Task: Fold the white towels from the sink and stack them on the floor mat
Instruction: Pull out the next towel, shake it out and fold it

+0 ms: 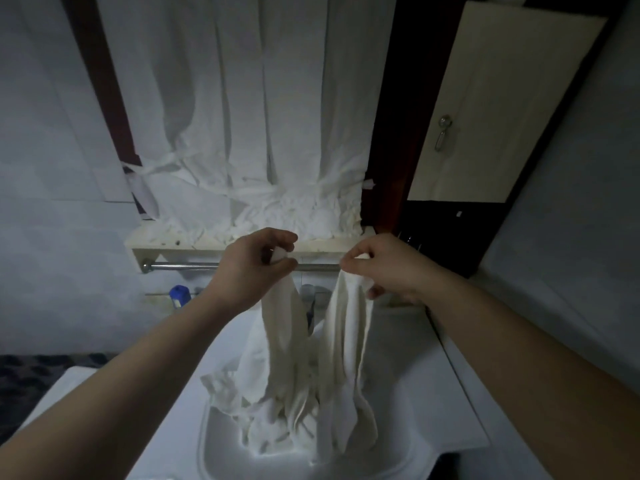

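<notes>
Head view: sink (pixel 221 455) holds towels (pixel 273 438); left hand (pixel 252 268) and right hand (pixel 388 271) pinch a towel (pixel 349 341).

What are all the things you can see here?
held towel: one, it seems, white, hanging over the sink
towel heap: count unclear, white, in the sink
sink: one, white, bottom centre
curtain: one, white, behind the sink
shelf: one, cream, under the curtain
rail: one, silver, under the shelf
bottle: one, blue, below the rail
door: one, cream, upper right
latch: one, metal, on the door
left hand: pinches the towel's top
right hand: pinches the towel's top
</notes>
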`<state>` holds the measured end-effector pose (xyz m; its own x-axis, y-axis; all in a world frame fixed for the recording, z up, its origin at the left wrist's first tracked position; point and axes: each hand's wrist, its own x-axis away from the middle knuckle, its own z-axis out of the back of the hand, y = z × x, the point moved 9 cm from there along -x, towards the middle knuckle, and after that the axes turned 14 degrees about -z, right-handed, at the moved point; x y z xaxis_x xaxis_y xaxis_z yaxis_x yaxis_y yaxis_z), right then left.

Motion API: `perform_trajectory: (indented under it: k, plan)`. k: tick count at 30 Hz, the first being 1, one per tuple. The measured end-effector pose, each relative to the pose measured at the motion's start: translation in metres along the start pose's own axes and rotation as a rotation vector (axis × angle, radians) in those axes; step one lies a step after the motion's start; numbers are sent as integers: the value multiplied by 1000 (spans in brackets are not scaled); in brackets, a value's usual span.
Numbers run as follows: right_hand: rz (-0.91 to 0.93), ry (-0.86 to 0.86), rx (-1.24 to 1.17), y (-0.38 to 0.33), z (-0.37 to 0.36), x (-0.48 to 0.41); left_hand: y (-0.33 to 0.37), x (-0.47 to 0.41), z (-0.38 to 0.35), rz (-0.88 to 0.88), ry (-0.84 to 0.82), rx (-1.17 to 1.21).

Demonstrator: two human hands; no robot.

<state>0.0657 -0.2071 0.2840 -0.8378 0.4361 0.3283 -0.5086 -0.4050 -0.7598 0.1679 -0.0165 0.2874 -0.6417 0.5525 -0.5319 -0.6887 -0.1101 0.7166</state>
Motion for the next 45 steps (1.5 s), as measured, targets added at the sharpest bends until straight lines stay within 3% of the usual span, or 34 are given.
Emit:
perform_trajectory:
  k: [6, 9, 12, 16, 21, 26, 30, 45]
  plan:
    - [117, -98, 178, -3, -7, 7, -1, 2, -14, 16, -265, -242]
    - [159, -39, 297, -4, -7, 9, 1, 8, -23, 10, -395, -220]
    - [214, 56, 296, -9, -1, 11, 11, 12, -30, -149, -498, -336]
    - [341, 84, 262, -22, -4, 18, 29, 11, -24, -322, -445, -434]
    - [498, 79, 140, -47, -12, 35, 73, 11, -14, -685, -328, -405]
    - [605, 60, 58, -67, -16, 46, 104, 12, -3, -801, -195, -341]
    - [676, 99, 63, -77, -15, 52, 106, 9, 11, -755, -49, -259]
    - [614, 39, 49, -77, -16, 54, 75, 5, 13, -320, 73, 38]
